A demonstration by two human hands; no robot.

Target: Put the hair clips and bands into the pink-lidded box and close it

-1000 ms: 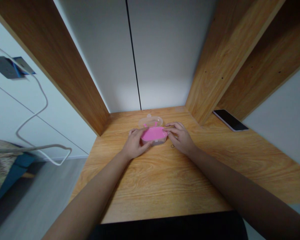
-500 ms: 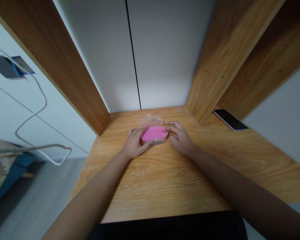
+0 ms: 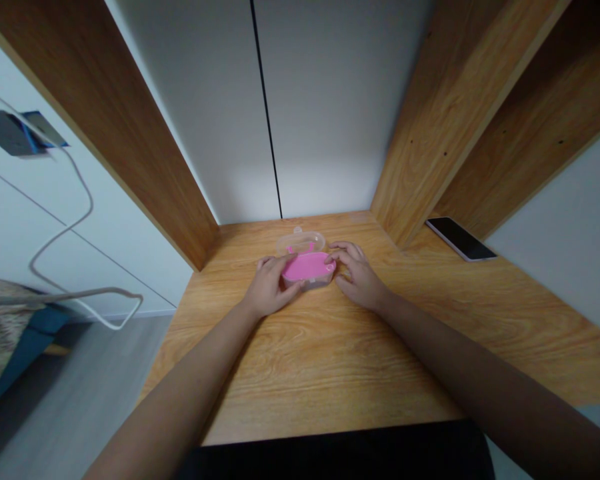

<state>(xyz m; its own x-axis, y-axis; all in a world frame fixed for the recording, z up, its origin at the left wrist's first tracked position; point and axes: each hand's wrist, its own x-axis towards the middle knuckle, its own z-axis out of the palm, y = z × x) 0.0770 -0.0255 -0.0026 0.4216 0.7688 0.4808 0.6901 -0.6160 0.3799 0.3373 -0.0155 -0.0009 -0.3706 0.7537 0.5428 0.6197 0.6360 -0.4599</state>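
Note:
A small clear plastic case with a pink oval inner tray or panel (image 3: pixel 305 267) sits near the back of the wooden desk. Its clear lid (image 3: pixel 301 241) is tipped back behind it, joined by pink hinge parts. My left hand (image 3: pixel 270 288) grips the case's left end, thumb along the front wall and fingers over the far side. At the right end, my right hand (image 3: pixel 359 279) has a fingertip on the pink surface, by a small round outline. Its thumb is apart from the fingers, near the case's corner. Nothing clearly shows between them.
Right of the case, a phone (image 3: pixel 461 239) lies on the desk (image 3: pixel 330 373) against an upright wooden panel (image 3: pixel 430 133). A white wall stands behind the desk. At left, a white cable (image 3: pixel 87 193) hangs from a wall socket.
My right hand has shifted slightly, its thumb nearer the case. A thin dark ring that lay on the desk below that thumb no longer shows. My left hand has stayed put.

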